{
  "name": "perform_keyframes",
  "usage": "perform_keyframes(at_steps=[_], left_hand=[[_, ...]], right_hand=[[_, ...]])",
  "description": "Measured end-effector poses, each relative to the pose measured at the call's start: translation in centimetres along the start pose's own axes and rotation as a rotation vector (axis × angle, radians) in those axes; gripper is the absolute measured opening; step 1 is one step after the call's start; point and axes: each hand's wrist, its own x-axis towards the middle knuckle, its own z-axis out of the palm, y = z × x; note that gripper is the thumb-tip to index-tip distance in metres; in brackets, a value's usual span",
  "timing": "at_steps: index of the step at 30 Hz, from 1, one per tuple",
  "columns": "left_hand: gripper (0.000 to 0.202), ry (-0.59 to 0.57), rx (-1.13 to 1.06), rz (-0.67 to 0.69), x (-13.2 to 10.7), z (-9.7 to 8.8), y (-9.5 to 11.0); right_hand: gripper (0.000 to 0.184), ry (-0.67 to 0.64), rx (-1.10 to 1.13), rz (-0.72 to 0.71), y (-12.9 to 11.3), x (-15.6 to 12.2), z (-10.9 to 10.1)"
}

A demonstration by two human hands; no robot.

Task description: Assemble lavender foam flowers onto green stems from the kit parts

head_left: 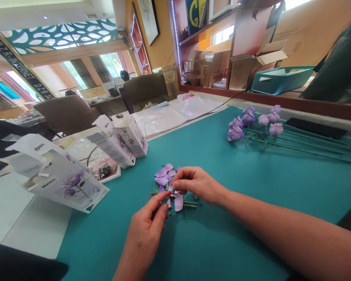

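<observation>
My left hand is closed in a pinch on a dark green stem piece, with a small red bit beside the fingertip. Close by, my right hand pinches a small green piece whose exact shape is partly hidden by the fingers. Both hands meet over a loose pile of lilac toy petals. A pale petal and several green stem pieces lie on the teal mat just below the right hand.
Assembled purple toy roses with long green stems lie at the mat's right, near a flat black object. Opened flower boxes stand at the left. Clear plastic sheeting lies behind the mat. A green bin sits on a shelf.
</observation>
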Motion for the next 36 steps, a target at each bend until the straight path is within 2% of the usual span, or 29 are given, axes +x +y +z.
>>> perform_keyframes(at_steps=[13,22,28,36], left_hand=[[0.046,0.005,-0.029,-0.007,-0.03,0.03,0.11],[0.041,0.027,-0.004,0.036,0.01,0.09,-0.02],[0.032,0.097,0.151,0.155,0.05,0.12,-0.61],[0.029,0.118,0.346,0.248,-0.19,0.21,-0.64]], right_hand=[[0.024,-0.014,-0.016,-0.010,0.11,-0.08,-0.01],[0.016,-0.006,-0.068,-0.010,-0.05,-0.20,0.11],[0.012,-0.004,-0.114,-0.033,0.18,-0.25,0.16],[0.009,-0.004,-0.143,-0.035,0.37,-0.42,0.46]])
